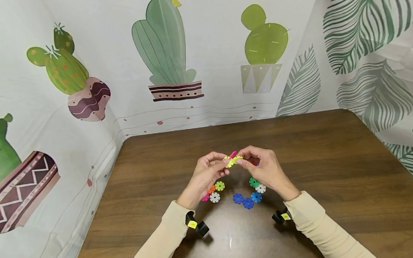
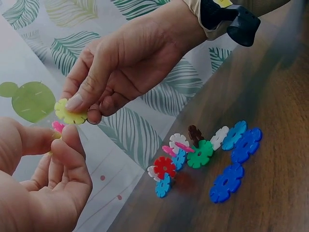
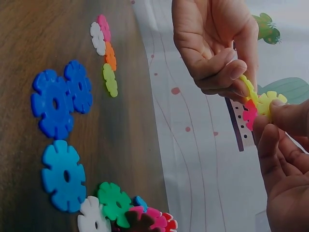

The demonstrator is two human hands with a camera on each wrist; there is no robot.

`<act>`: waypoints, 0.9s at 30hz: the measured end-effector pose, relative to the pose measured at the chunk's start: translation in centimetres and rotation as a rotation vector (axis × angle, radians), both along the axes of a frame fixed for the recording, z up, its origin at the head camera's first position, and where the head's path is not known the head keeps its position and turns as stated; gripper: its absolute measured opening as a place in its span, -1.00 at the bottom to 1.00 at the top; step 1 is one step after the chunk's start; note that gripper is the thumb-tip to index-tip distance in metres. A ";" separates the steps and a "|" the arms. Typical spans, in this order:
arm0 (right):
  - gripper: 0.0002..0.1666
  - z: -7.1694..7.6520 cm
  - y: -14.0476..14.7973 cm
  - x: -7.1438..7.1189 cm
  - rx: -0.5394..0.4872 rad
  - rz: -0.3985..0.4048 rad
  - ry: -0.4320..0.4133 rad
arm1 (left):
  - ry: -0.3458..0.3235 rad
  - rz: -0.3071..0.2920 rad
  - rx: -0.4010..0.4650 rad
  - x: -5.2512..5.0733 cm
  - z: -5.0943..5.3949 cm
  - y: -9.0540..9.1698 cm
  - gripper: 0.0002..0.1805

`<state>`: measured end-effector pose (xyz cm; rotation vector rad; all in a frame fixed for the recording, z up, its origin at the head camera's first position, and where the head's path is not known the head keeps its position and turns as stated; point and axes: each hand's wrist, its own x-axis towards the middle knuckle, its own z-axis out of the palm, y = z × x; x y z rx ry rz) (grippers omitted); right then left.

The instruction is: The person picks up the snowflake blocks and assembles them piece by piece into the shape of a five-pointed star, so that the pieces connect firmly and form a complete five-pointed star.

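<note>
Above the table, my left hand and right hand meet over a small cluster of notched, flower-shaped plastic discs. Between left thumb and fingers is one yellow disc, partly hidden by the fingertips. My right thumb and index finger pinch a second yellow disc. A pink disc sits between the two yellow ones and touches them; how far the notches interlock cannot be seen. Both hands hold the cluster clear of the tabletop.
On the brown table lie two blue discs, a light blue disc, and a green disc near red, brown, pink and white ones. Left of these lie orange, lime, white and pink discs. A patterned cloth hangs behind.
</note>
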<state>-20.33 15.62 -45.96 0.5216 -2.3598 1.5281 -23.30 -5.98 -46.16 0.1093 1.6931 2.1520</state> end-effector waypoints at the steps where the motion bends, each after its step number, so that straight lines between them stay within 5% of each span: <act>1: -0.89 0.0 0.0 0.0 0.002 0.000 0.004 | -0.001 -0.002 0.001 0.0 0.0 0.0 -0.86; 27: -0.82 -0.9 -0.3 -0.4 0.034 -0.056 0.275 | -0.004 -0.017 0.044 0.0 0.2 -0.2 -0.94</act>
